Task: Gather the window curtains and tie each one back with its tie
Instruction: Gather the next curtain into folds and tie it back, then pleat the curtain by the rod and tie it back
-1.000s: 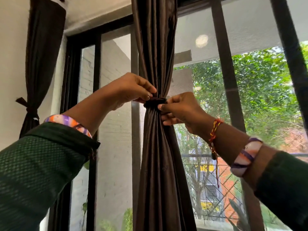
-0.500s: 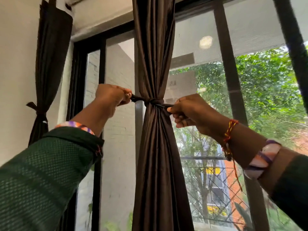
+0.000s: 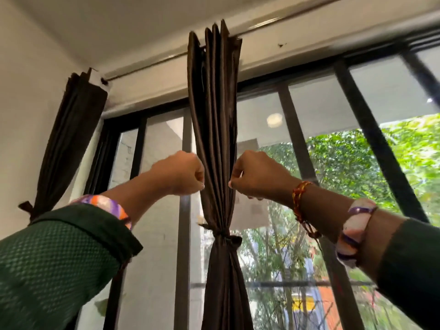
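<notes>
While both arms reach up toward the window (image 3: pixel 321 129), the two hands sit on either side of the middle curtain (image 3: pixel 215 129), above its knot. No words or labels can be read anywhere. There are two brown curtains: the middle curtain and a side curtain (image 3: pixel 71 139) by the wall on the left. Each one has one tie. The middle tie (image 3: pixel 222 237) is wrapped tight around the cloth, well below both hands, and neither hand touches it. The side tie (image 3: pixel 26 208) is knotted low on the side curtain, far from the hands. The left hand (image 3: pixel 181 173) is curled and pinches the left edge of the middle curtain. The right hand (image 3: pixel 258 176) is curled too and pinches the right edge. There are two wide bangles, one on each wrist, and one red and yellow thread (image 3: pixel 300 198) on the right wrist.
</notes>
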`<state>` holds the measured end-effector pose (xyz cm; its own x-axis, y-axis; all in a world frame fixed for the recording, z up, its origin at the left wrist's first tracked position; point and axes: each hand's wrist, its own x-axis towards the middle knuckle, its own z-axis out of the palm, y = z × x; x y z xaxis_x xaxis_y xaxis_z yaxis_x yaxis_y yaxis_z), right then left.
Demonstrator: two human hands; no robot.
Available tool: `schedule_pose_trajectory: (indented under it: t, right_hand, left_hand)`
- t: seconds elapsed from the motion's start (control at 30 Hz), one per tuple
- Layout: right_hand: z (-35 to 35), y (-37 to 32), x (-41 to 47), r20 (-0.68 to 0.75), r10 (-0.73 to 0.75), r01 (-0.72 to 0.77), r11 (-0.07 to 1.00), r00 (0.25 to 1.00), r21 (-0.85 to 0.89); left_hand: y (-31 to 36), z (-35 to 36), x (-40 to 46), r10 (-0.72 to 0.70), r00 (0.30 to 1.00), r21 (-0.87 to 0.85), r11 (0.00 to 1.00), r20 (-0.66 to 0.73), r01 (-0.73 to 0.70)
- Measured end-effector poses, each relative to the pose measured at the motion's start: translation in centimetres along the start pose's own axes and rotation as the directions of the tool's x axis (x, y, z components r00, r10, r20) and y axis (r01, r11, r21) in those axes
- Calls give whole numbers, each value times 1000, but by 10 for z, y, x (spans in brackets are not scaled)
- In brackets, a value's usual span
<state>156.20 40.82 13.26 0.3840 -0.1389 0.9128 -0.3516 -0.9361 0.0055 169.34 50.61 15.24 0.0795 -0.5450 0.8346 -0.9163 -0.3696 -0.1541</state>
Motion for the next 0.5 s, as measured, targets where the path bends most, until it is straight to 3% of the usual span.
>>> schedule_pose_trajectory:
  t: [0.17, 0.5]
  right_hand:
    - [-43, -10, 3, -6, -78, 74, 963, 997, -259]
    - [-132, 20, -29, -11, -96, 76, 844, 995, -531]
  left_hand:
    - [30, -32, 5, 98, 995, 52, 994, -33, -96]
    - [129, -61, 13, 159, 968, -138, 973, -193, -187]
